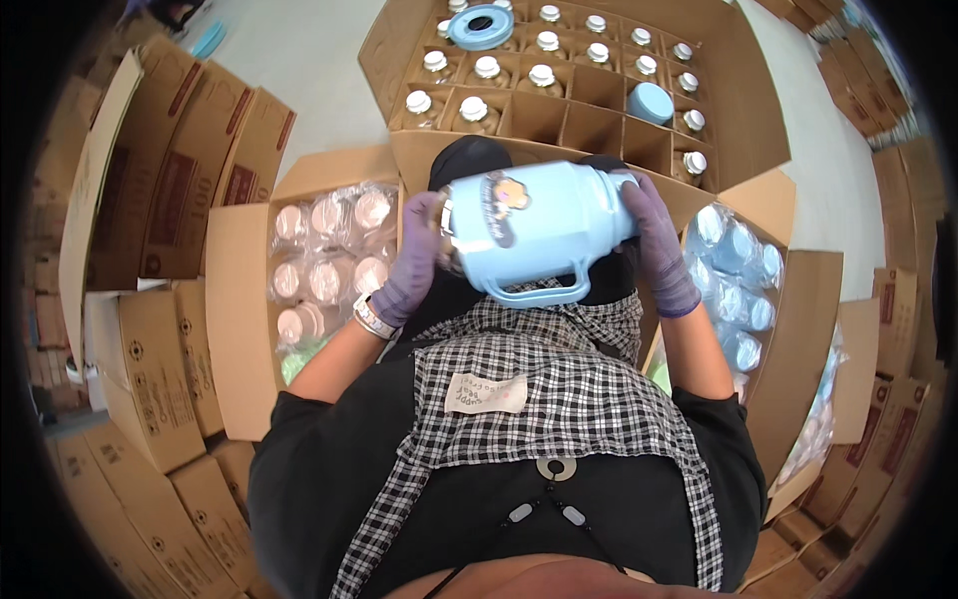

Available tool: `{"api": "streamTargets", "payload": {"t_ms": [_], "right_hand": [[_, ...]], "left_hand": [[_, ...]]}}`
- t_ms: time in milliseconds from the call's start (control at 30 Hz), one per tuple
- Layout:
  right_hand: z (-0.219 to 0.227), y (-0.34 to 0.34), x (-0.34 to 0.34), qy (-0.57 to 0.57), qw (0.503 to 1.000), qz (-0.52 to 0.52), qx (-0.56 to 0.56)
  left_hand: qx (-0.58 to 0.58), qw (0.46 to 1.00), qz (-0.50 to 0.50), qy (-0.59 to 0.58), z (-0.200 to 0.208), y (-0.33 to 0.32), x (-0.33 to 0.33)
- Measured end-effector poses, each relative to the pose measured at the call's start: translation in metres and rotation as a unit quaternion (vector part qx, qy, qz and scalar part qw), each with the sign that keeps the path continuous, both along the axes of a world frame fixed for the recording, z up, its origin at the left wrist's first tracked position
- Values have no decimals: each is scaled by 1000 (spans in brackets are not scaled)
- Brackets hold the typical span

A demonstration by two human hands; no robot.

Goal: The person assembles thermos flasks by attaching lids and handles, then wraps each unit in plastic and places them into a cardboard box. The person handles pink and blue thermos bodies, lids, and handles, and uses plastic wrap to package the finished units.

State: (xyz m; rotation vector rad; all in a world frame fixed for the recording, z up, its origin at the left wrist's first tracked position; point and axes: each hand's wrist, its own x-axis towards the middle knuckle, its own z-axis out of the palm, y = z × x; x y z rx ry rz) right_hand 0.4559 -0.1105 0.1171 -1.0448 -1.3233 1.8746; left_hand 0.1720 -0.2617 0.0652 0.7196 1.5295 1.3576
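A light blue thermos jug (pixel 544 222) with a side handle and a small bear-like picture lies sideways across my lap, held between both hands. My left hand (pixel 411 262), in a purple glove, grips its wide end, where something brownish and shiny shows; part of it is blurred. My right hand (pixel 659 245), also gloved, wraps round the narrower neck end. Just beyond the jug, a large divided carton (pixel 399 145) holds several white-capped flasks (pixel 485 68). A blue ring-shaped part (pixel 481 28) rests on the flasks at the far left. A blue round lid (pixel 651 103) sits in the carton's right side.
On my left an open carton (pixel 239 299) holds plastic-wrapped pink lids (pixel 326 280). On my right another carton (pixel 798 329) holds wrapped blue lids (pixel 738 245). Stacked closed boxes (pixel 160 364) stand at the left, and more boxes (pixel 878 439) stand at the right.
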Motion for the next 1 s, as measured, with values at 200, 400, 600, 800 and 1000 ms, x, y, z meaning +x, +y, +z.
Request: {"api": "streamTargets", "payload": {"t_ms": [200,400,600,800,1000], "right_hand": [[90,-41,-35,-38,790,-4,612],[94,-44,-48,10,778,87,622],[80,-52,-49,63,819,110,559],[86,-42,-45,87,812,152,556],[82,-46,-42,47,851,125,509]], "left_hand": [[174,959,-182,129,17,14,-31],[87,958,-262,81,19,0,-15],[74,936,-319,130,22,-9,-7],[82,929,-322,163,20,-6,-3],[116,928,-261,240,14,-12,-2]]}}
